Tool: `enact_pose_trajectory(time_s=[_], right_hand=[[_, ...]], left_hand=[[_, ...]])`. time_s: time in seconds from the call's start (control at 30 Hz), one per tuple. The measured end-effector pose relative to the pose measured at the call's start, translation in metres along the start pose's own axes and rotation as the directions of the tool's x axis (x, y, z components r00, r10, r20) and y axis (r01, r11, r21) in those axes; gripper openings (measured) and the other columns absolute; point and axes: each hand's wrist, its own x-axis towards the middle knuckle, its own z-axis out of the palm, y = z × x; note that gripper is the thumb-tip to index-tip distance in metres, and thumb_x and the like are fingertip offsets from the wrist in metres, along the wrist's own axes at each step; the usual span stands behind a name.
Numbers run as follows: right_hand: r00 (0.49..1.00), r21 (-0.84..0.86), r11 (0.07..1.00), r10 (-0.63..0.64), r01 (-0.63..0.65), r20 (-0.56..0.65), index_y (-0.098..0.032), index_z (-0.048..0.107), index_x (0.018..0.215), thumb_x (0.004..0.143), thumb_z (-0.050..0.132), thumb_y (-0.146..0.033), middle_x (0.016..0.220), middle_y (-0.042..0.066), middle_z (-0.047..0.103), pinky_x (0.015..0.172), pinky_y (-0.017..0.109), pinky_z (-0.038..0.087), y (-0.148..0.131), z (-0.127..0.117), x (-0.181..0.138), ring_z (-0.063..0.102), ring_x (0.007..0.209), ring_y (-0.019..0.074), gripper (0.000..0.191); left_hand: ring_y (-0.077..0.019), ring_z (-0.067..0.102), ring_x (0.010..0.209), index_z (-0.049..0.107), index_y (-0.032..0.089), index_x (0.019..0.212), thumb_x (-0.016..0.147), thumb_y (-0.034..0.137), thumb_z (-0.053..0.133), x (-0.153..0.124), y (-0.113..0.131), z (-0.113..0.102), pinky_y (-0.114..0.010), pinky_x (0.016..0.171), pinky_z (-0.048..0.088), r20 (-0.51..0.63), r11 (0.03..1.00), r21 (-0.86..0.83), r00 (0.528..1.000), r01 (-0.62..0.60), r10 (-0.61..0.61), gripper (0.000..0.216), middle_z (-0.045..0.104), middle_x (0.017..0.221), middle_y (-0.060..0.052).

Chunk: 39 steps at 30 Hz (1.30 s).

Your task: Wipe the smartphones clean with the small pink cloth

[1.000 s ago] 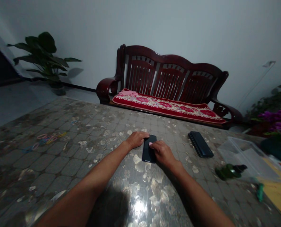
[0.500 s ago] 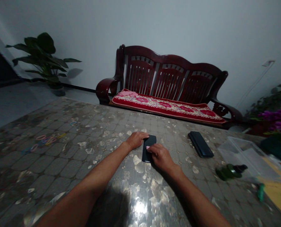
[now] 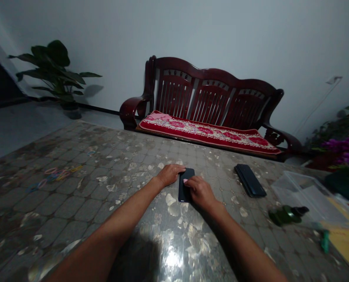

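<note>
A dark phone (image 3: 186, 184) lies flat on the patterned table (image 3: 103, 188) in front of me. My left hand (image 3: 169, 173) rests with curled fingers on the phone's upper left edge and holds it in place. My right hand (image 3: 199, 192) lies over the phone's right side, fingers closed on a small pink thing (image 3: 185, 180) pressed to the screen. A second dark phone (image 3: 249, 179) lies further right, away from both hands.
A green bottle (image 3: 286, 214) lies on its side at the right, beside a clear plastic box (image 3: 305, 192) and yellow paper (image 3: 346, 243). Coloured rubber bands (image 3: 56, 174) are scattered at the left. A wooden bench (image 3: 203, 105) stands behind the table.
My right hand has shifted slightly on the phone, drawing the pink thing a little across the screen. The left hand stays in place.
</note>
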Motion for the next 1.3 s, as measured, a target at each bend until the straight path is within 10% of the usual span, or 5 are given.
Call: enact_pose_trajectory(time_s=[0.43,0.6,0.77,1.13,1.3], right_hand=[[0.999,0.238,0.971,-0.013,0.001,0.048,-0.022,0.075,0.098,0.086,0.053,-0.008,0.09,0.007,0.071,0.08,0.032,0.046,-0.015,0.001,-0.007,0.06,0.088,0.0207,0.029],[0.816,0.849,0.383,0.571,-0.363,0.091,-0.019,0.075,0.099,0.074,0.065,-0.027,0.084,0.004,0.074,0.065,0.031,0.05,0.005,0.001,0.005,0.064,0.069,0.0196,0.028],[0.65,0.944,0.018,0.73,-0.329,0.213,-0.017,0.071,0.106,0.061,0.076,-0.029,0.08,0.004,0.073,0.057,0.027,0.047,0.015,0.003,-0.002,0.062,0.062,0.0173,0.047],[0.618,0.916,-0.047,0.725,-0.397,0.305,-0.016,0.07,0.11,0.06,0.076,-0.027,0.077,0.002,0.073,0.055,0.025,0.045,0.026,0.004,-0.021,0.061,0.059,0.016,0.052],[0.616,0.905,-0.079,0.708,-0.417,0.345,-0.016,0.071,0.103,0.058,0.076,-0.026,0.077,0.004,0.074,0.055,0.027,0.047,0.03,0.0,-0.015,0.063,0.06,0.0178,0.047]], left_hand=[[-0.0176,0.068,0.117,0.075,0.023,0.116,0.077,-0.005,0.051,0.0,-0.001,0.0,-0.033,0.105,0.053,-0.007,1.0,-0.005,1.0,-0.005,0.005,0.053,0.072,0.125,-0.003],[-0.0183,0.068,0.117,0.075,0.021,0.116,0.079,-0.003,0.051,0.0,0.0,-0.001,-0.034,0.105,0.053,-0.004,1.0,0.006,1.0,-0.013,0.013,0.049,0.073,0.124,-0.005],[-0.0197,0.067,0.119,0.071,0.02,0.12,0.083,0.001,0.053,-0.005,-0.002,-0.005,-0.036,0.105,0.053,0.014,0.992,0.054,0.993,-0.118,0.117,0.045,0.071,0.127,-0.008],[-0.0265,0.067,0.088,0.072,0.018,0.081,0.087,0.029,0.065,-0.025,0.026,-0.057,-0.04,0.093,0.051,0.205,0.948,0.24,0.965,-0.211,0.163,0.015,0.071,0.082,-0.01],[-0.0331,0.05,0.135,0.064,0.023,0.131,0.075,0.052,0.081,-0.014,0.009,-0.057,-0.043,0.115,0.035,0.288,0.944,0.052,0.91,-0.325,0.297,0.064,0.061,0.141,-0.011]])
